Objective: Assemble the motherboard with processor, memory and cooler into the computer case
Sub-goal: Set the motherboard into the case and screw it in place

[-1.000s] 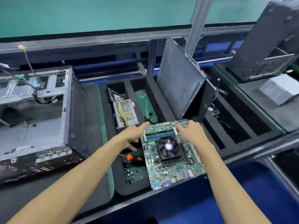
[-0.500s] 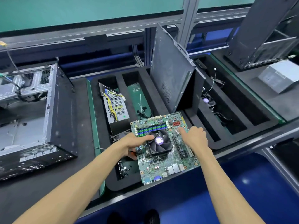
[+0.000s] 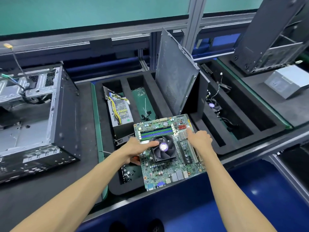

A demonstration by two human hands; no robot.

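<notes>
Item: board (image 3: 168,158), green, held over the near end of the foam tray (image 3: 103,131). Our left hand (image 3: 133,149) grips its left edge, thumb laid across the top toward the fan (image 3: 163,147), other fingers curled under. Our right hand (image 3: 199,139) holds the right edge, forefinger stretched toward the red sockets; its remaining fingers we cannot tell. Beyond our fingertips: memory sticks (image 3: 156,132), a leaning side panel (image 3: 175,81). Left of our left hand: the open case (image 3: 41,118).

Green motherboard (image 3: 168,166) (blue-green memory slots (image 3: 156,132)), black fan (image 3: 163,148), purple hub.
</notes>
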